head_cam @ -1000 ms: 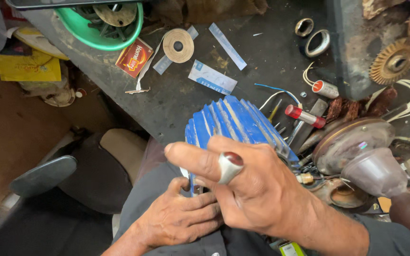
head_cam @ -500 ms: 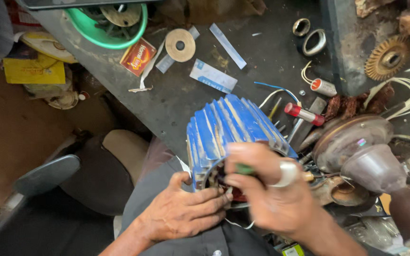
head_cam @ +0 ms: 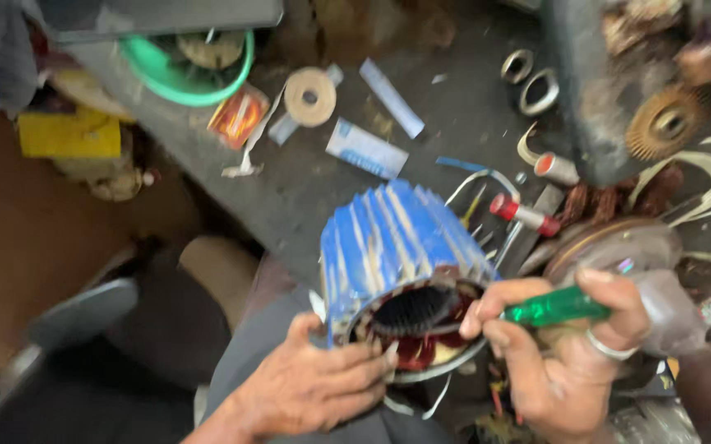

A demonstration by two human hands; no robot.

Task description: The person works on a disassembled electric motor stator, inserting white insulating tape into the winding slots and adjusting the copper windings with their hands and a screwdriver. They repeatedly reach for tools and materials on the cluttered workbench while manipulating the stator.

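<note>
Cluttered and dark, the counter (head_cam: 454, 123) carries a roll of tape (head_cam: 309, 96), a green bowl (head_cam: 187, 70), two metal rings (head_cam: 530, 80) and a brass gear (head_cam: 664, 123); at its near edge a blue finned motor housing (head_cam: 392, 238) is tilted with its open end toward the person; the left hand (head_cam: 314, 386) clasps the housing's lower rim, fingers curled on it; the right hand (head_cam: 561, 353), wearing a ring, is closed around a green-handled tool (head_cam: 554, 307) pointed at the opening.

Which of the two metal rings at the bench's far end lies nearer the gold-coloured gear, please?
The right-hand ring; the other ring sits farther from the gear.
</note>
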